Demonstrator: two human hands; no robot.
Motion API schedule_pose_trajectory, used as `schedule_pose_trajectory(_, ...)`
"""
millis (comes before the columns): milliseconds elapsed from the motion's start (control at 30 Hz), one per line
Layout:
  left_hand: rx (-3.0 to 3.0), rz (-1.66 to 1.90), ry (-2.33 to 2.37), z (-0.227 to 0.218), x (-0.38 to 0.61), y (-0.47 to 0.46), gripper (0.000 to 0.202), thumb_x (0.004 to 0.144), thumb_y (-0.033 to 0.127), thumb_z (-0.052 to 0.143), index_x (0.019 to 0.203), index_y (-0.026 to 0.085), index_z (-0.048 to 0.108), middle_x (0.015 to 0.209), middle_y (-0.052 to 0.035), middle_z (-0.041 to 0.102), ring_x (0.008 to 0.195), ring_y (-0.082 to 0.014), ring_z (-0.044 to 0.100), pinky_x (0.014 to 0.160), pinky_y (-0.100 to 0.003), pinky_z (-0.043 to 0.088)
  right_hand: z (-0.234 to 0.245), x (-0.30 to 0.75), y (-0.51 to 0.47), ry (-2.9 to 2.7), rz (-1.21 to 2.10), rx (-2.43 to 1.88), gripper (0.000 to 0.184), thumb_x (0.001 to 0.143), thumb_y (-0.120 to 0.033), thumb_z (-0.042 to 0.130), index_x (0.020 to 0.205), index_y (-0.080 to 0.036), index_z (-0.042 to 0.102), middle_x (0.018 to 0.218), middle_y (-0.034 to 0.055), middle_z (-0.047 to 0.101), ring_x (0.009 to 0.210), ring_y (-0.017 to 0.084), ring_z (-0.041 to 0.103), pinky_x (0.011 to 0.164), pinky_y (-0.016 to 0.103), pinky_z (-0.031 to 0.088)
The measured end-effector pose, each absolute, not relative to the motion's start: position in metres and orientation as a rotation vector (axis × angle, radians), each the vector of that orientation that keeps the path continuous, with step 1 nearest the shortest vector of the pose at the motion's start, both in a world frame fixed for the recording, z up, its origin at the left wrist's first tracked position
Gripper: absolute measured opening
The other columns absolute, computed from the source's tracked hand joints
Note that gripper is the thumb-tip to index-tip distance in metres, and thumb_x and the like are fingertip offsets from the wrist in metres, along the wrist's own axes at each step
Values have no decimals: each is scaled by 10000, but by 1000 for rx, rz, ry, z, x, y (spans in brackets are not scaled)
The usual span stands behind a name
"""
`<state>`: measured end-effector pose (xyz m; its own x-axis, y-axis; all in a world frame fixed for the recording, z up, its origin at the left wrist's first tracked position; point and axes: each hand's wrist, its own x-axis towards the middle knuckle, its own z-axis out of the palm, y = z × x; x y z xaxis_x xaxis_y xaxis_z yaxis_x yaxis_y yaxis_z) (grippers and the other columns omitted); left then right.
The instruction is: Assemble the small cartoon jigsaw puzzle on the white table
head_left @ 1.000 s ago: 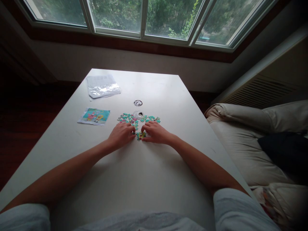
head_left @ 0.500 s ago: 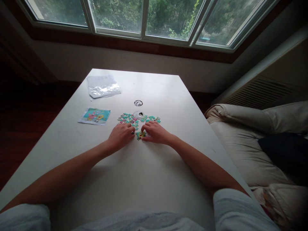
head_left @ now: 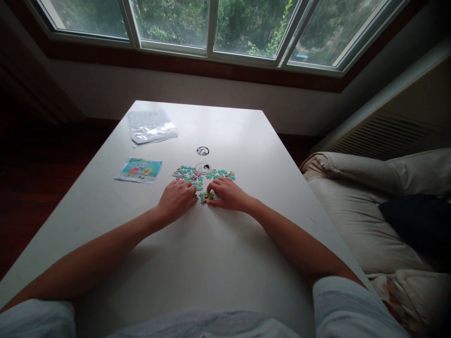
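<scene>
Small jigsaw puzzle pieces (head_left: 186,172), mostly turquoise with some pink, lie spread on the white table. A small joined cluster of jigsaw pieces (head_left: 205,197), with yellow in it, sits nearer to me between my hands. My right hand (head_left: 228,194) has its thumb and forefinger curled onto the cluster's right side. On the left, my left hand (head_left: 178,198) is closed, its fingertips on a small dark puzzle piece (head_left: 195,195) that is mostly hidden. A picture sheet (head_left: 140,170) with pink and yellow cartoon figures on turquoise lies left of the loose pieces.
Behind the pieces are two round table inserts (head_left: 203,167). Papers in a clear plastic sleeve (head_left: 152,126) lie at the table's far left. A beige sofa (head_left: 345,206) stands along the right side, and a window (head_left: 211,28) is beyond the table.
The fingers of my left hand have shifted slightly and curled a little more. My right hand and the cluster have stayed nearly in place.
</scene>
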<state>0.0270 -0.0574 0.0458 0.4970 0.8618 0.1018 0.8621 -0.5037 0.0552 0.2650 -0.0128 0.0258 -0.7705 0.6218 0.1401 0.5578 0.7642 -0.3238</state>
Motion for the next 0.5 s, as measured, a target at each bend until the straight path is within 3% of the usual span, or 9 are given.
schedule_pose_trajectory(500,-2687,-216,-1532,43,30,-59,167,951,321,583,961,233,724,933,-55,692,923,-245,636,808,-377,390,27,265,-14,-2741,390,-918,315,887,-478,693,1077,-233,633,1023,66,662,1004,248,546,903,355,325)
